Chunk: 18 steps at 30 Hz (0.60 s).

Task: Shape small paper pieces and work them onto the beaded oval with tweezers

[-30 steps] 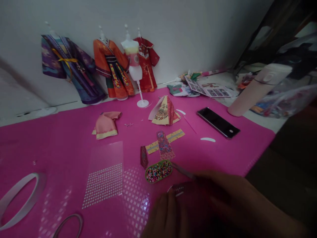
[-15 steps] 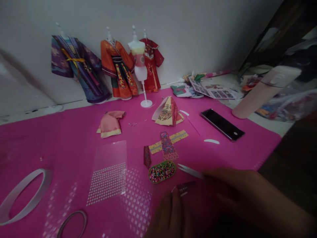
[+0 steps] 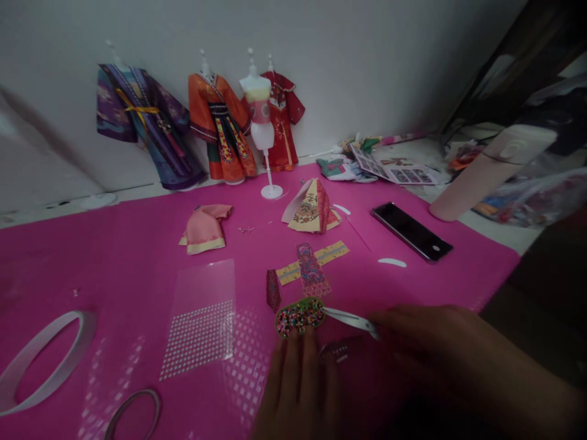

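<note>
My right hand [image 3: 408, 342] grips white tweezers [image 3: 351, 319], whose tips reach the right end of a small oval tray [image 3: 278, 329] full of colourful beads. My left hand [image 3: 298, 379] lies with fingers outstretched, fingertips at the tray's near edge. Between the hands, a dark strip of fabric [image 3: 342, 348] with a row of small light dots lies flat on the pink mat. Just beyond the tray are a dark red pointed piece [image 3: 273, 289], a patterned panel [image 3: 310, 269] and a yellow strip [image 3: 337, 250] lying crosswise under it.
Dressed doll forms [image 3: 224, 128] and a mannequin stand [image 3: 263, 134] line the wall. A phone [image 3: 410, 231] and pink bottle [image 3: 490, 174] stand to the right. Sheets of gems [image 3: 199, 333], a tape ring [image 3: 50, 360], a pink garment [image 3: 206, 229] and a skirt [image 3: 310, 211] are around.
My left hand has moved from the dark strip up to the bead tray, its fingers stretching out. The tweezers in my right hand have shifted slightly left, to the tray's end.
</note>
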Motion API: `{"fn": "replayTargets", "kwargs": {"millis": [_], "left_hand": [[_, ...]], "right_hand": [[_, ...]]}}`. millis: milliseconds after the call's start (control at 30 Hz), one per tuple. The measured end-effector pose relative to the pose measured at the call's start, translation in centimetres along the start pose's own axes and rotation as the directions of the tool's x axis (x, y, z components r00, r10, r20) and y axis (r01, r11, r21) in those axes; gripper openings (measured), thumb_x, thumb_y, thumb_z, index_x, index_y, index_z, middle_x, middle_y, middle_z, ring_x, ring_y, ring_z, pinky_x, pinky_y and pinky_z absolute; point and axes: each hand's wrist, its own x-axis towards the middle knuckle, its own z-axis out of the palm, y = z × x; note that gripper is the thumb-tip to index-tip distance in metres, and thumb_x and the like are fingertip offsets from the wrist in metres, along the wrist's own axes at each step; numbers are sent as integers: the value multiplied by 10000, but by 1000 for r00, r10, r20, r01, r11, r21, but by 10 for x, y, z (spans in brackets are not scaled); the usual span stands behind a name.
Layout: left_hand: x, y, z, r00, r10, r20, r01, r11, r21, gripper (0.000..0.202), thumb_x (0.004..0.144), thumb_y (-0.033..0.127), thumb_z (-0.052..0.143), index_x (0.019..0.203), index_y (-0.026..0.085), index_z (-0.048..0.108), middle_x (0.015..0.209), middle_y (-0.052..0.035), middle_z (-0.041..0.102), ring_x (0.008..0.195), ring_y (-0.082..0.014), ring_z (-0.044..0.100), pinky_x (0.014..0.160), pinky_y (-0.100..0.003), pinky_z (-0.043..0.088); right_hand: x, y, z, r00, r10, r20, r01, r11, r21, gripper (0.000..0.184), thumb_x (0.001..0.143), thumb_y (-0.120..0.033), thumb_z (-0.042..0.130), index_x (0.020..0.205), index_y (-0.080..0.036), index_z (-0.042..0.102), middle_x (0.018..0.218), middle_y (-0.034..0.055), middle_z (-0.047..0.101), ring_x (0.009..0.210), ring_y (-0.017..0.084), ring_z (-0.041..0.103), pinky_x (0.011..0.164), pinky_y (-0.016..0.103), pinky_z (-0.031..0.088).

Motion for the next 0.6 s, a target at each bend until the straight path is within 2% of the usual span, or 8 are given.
{"fn": "replayTargets", "kwargs": {"millis": [167,300,433,600], "left_hand": [[0,2,2,999,-46,7,46,999,-27,221,955,242,488,1158,178,548,1170,-133,732,1069,-322,701,914,-420,508],[0,0,1,999,-35,13,35,999,-35,219,963,261,471,1159,188,536,1166,-123,735,1068,-305,704,925,-407,478],[0,-1,2,999,1,-34,-2,1000,-25,207,951,248,479,1138,183,540,1136,-120,748,1028,-293,720,924,-401,458],[1,1,0,1000,-12,-6,12,1000,-9,195,962,256,470,1125,176,539,1129,-111,752,1038,-282,718,920,-405,466]], "right_hand": [[5,-6,-4,1000,15,12,-14,998,-68,204,833,-92,541,817,-255,664,789,-31,735,599,133,653,497,234,416],[6,-5,-2,1000,-20,-18,19,998,-52,243,844,-97,535,893,-290,673,830,-50,745,650,143,682,535,246,427],[5,-1,1,999,-35,-26,33,998,-59,227,828,-83,557,850,-287,652,793,-65,727,600,125,656,531,244,411],[10,-11,-5,998,-58,-30,54,993,-102,243,798,-60,550,839,-252,692,751,-26,738,560,138,658,496,229,422]]}}
